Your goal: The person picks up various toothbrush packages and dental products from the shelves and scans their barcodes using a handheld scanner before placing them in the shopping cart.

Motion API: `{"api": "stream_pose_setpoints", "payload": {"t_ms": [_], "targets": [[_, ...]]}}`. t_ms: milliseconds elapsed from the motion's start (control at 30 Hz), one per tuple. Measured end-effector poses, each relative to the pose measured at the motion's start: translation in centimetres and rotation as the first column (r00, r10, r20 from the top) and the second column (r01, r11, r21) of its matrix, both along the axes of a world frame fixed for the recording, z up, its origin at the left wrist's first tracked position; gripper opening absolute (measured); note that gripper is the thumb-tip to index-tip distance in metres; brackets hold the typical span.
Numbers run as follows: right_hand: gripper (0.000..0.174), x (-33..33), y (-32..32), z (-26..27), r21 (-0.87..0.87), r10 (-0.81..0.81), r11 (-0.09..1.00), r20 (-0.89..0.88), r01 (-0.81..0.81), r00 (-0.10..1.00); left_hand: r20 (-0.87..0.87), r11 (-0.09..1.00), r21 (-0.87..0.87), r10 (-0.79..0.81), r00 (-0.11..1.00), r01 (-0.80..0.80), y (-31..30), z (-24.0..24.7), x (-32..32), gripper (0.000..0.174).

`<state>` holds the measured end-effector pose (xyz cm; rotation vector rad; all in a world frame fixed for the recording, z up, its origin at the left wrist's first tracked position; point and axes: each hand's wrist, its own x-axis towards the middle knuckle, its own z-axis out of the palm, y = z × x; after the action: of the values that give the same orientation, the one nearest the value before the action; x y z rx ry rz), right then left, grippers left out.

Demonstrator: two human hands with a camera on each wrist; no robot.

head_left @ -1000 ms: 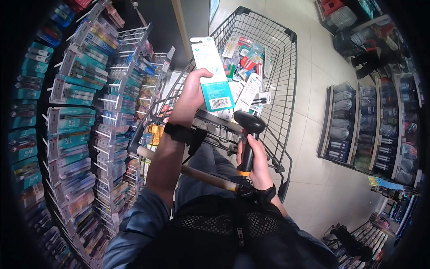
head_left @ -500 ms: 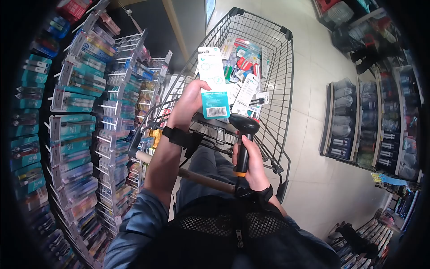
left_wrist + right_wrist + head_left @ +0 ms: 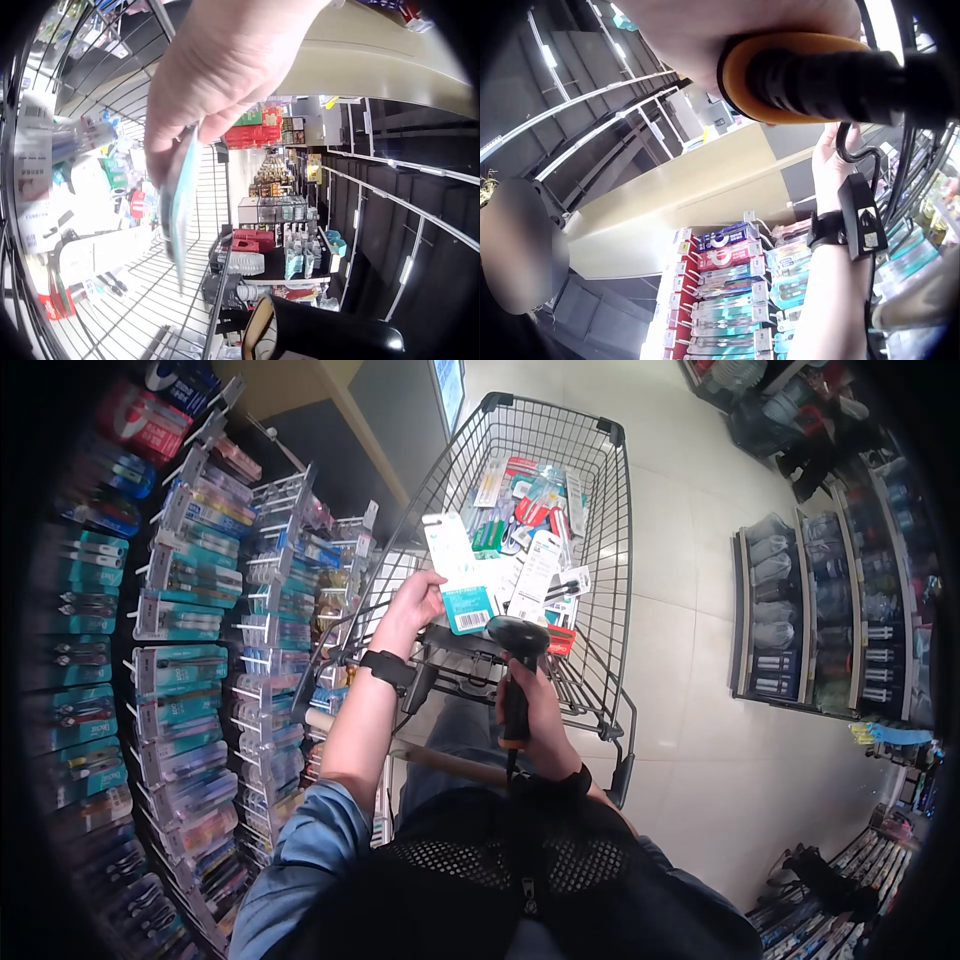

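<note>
Pinching teal-and-white package (image 3: 457, 572), left grip (image 3: 412, 605), right grip (image 3: 541, 712) curled round scanner (image 3: 517, 639).

Left hand (image 3: 413, 605) — pinching, right hand (image 3: 543, 712) — gripping

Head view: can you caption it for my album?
Shopping cart time: the left grip holds a teal-and-white package, the right grip a black handheld scanner.

Cart (image 3: 609, 430) walled by wire on its sides; entry left from above, over the packs (image 3: 535, 512) at the far end. Near end obstructed by the card (image 3: 465, 600) in the left hand (image 3: 412, 605) and the scanner (image 3: 517, 638) in the right hand (image 3: 540, 715). Left side narrowed by the rack (image 3: 148, 695). Wider passage afforded over the floor (image 3: 680, 610) at right, bounded by the shelf (image 3: 741, 625).
</note>
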<state>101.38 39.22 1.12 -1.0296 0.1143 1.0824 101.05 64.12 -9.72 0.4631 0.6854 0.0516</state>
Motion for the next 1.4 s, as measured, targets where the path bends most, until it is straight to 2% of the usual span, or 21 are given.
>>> {"api": "stream_pose_setpoints", "payload": {"t_ms": [67,200,267,300,333,400,433,467,533,600,667,733,800,833,900,933,1000,1033,1167,1333,1400], "targets": [[0.032,-0.1,-0.1,-0.4,-0.025,0.016,1.0,-0.008,-0.016,1.0,-0.114,0.995,0.047,-0.081,0.99,0.087,-0.6,-0.1,0.3,0.038],[0.03,-0.1,-0.3,-0.4,0.004,-0.012,1.0,-0.014,0.012,1.0,-0.029,0.983,0.144,-0.112,0.993,0.115,-1.0,0.2,2.5,0.038],[0.03,0.0,-0.3,0.2,-0.012,-0.016,1.0,-0.026,0.016,1.0,-0.229,0.921,0.362,-0.059,0.972,0.142,-0.7,-0.3,3.4,0.038],[0.03,0.0,-0.4,0.5,-0.038,-0.024,0.999,-0.042,0.022,0.999,-0.308,0.875,0.46,-0.001,0.951,0.15,-1.8,1.9,3.5,0.038],[0.03,0.1,-0.4,0.4,-0.029,-0.01,1.0,-0.034,0.009,0.999,-0.322,0.825,0.542,0.029,0.946,0.159,-1.8,2.1,3.5,0.038],[0.031,0.2,-0.4,-0.1,-0.046,-0.032,0.998,-0.033,0.031,0.999,-0.325,0.719,0.651,-0.026,0.945,0.243,-2.0,3.7,2.8,0.04],[0.031,0.1,-0.4,0.1,-0.038,-0.052,0.998,-0.033,0.051,0.998,-0.333,0.608,0.728,-0.09,0.939,0.317,-2.0,5.3,2.2,0.042],[0.032,0.1,-0.4,0.0,-0.045,-0.068,0.997,-0.024,0.067,0.997,-0.215,0.551,0.794,-0.14,0.966,0.257,-2.6,6.7,1.1,0.04],[0.032,0.3,-0.2,0.0,-0.087,-0.06,0.995,-0.059,0.055,0.996,-0.115,0.191,0.964,-0.325,0.939,0.184,-3.4,9.7,-2.1,0.034],[0.026,0.2,-0.3,-0.3,0.02,-0.07,0.997,-0.027,0.07,0.997,-0.269,-0.263,0.946,-0.308,0.912,0.191,-4.7,12.9,-6.5,0.028],[0.026,0.4,-0.3,-1.1,0.047,-0.028,0.998,-0.037,0.03,0.999,-0.475,-0.332,0.868,-0.33,0.816,0.371,-5.3,14.9,-10.6,0.022],[0.027,0.3,-0.3,-0.9,0.065,-0.026,0.997,-0.046,0.028,0.999,-0.516,-0.375,0.828,-0.217,0.829,0.417,-6.1,14.6,-14.4,0.018],[0.029,0.3,-0.1,-0.4,0.028,-0.029,0.999,-0.051,0.03,0.998,-0.559,-0.362,0.795,-0.127,0.819,0.486,-6.7,12.4,-18.6,0.016],[0.03,0.5,-0.2,-0.5,0.032,-0.02,0.999,-0.033,0.021,0.999,-0.563,-0.359,0.791,-0.112,0.819,0.495,-7.3,11.5,-20.2,0.016],[0.031,0.6,-0.2,-0.6,0.01,-0.041,0.999,-0.032,0.041,0.999,-0.507,-0.39,0.785,0.044,0.861,0.482,-8.2,10.4,-22.5,0.016],[0.031,0.6,-0.2,-0.5,0.007,-0.045,0.999,-0.035,0.046,0.998,-0.505,-0.398,0.779,0.063,0.861,0.485,-8.7,10.4,-22.8,0.016],[0.031,0.9,-0.2,-1.0,0.041,-0.032,0.999,-0.024,0.033,0.999,-0.41,-0.486,0.763,0.147,0.9,0.427,-9.9,10.0,-22.0,0.018],[0.031,0.9,0.0,-0.9,0.034,-0.033,0.999,-0.006,0.033,0.999,-0.462,-0.45,0.753,0.158,0.873,0.48,-10.3,9.5,-21.8,0.02],[0.033,1.5,0.4,-1.4,0.011,-0.024,1.0,0.008,0.024,1.0,-0.457,-0.405,0.775,0.173,0.872,0.486,-9.8,7.9,-20.9,0.018],[0.033,2.1,1.1,-1.4,0.045,-0.038,0.998,-0.006,0.038,0.999,-0.423,-0.454,0.774,0.15,0.894,0.442,-9.0,7.8,-19.9,0.015],[0.033,2.7,1.7,-1.4,0.074,0.01,0.997,0.079,-0.016,0.997,-0.396,-0.477,0.772,0.155,0.905,0.42,-8.7,7.9,-19.1,0.015]]}}
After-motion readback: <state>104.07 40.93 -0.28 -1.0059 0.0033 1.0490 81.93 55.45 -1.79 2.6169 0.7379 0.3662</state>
